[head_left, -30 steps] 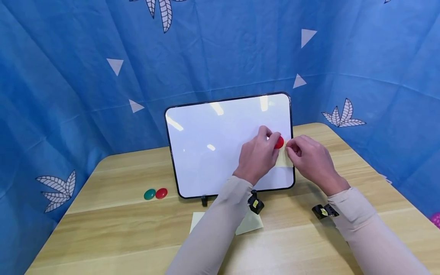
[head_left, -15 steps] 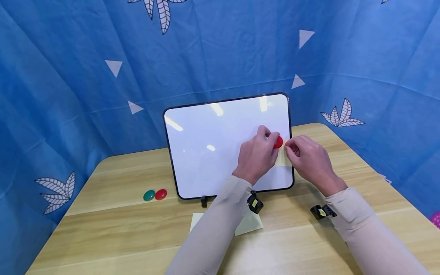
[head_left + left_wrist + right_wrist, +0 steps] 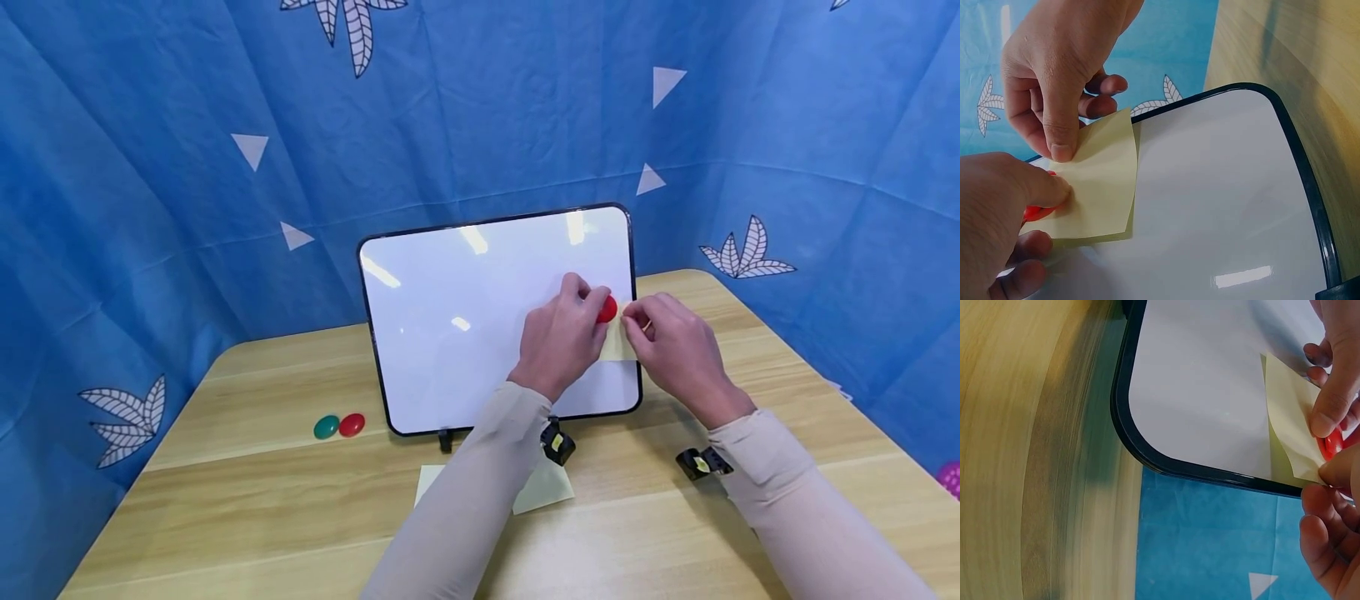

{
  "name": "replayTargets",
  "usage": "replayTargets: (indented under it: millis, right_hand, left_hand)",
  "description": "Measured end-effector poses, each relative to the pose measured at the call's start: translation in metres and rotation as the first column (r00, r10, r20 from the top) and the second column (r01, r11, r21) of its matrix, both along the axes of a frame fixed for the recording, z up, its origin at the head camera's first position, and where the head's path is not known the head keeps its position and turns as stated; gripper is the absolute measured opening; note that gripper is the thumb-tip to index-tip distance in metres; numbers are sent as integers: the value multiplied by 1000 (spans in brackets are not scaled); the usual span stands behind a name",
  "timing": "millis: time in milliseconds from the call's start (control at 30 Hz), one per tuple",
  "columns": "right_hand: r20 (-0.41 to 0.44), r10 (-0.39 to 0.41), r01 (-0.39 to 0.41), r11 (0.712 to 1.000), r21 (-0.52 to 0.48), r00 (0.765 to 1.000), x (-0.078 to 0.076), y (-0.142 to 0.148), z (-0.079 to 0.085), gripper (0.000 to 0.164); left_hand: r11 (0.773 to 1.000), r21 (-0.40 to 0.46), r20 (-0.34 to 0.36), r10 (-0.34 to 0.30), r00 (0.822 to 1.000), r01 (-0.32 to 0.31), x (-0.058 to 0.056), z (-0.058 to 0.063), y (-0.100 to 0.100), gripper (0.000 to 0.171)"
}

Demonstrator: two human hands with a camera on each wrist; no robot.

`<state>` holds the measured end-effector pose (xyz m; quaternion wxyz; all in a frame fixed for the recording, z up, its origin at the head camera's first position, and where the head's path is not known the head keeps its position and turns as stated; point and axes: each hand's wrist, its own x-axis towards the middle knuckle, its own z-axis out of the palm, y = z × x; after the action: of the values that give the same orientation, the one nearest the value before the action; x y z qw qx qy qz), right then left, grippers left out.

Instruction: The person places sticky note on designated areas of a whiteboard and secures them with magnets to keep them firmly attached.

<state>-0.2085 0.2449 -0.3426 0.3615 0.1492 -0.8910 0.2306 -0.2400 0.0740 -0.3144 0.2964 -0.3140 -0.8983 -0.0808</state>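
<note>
Against the right part of a whiteboard point(image 3: 465, 333) lies a pale yellow sticky note point(image 3: 1100, 187), its free edge lifted slightly off the surface. A round red magnet point(image 3: 608, 310) sits on the note near the board's right side. My left hand point(image 3: 558, 337) holds this magnet, its thumb pressing close to it in the left wrist view. From the other side, my right hand point(image 3: 678, 350) pinches the note's edge between thumb and index finger beside the board's black frame. Part of the magnet is hidden behind my left fingers.
The board leans upright on small black feet point(image 3: 446, 440) on a wooden table point(image 3: 247, 517). A green magnet point(image 3: 326, 427) and another red magnet point(image 3: 352, 425) lie left of it. Yellow paper point(image 3: 543, 490) lies partly under my left forearm. A blue curtain point(image 3: 480, 108) hangs behind.
</note>
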Motion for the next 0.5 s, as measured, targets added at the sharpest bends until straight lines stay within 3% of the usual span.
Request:
replayTargets:
  millis: [500]
  right_hand:
    - [-3, -10, 10, 1000, -4, 1000, 1, 0, 1, 10]
  left_hand:
    - [998, 56, 7, -25, 1000, 24, 6, 0, -17, 38]
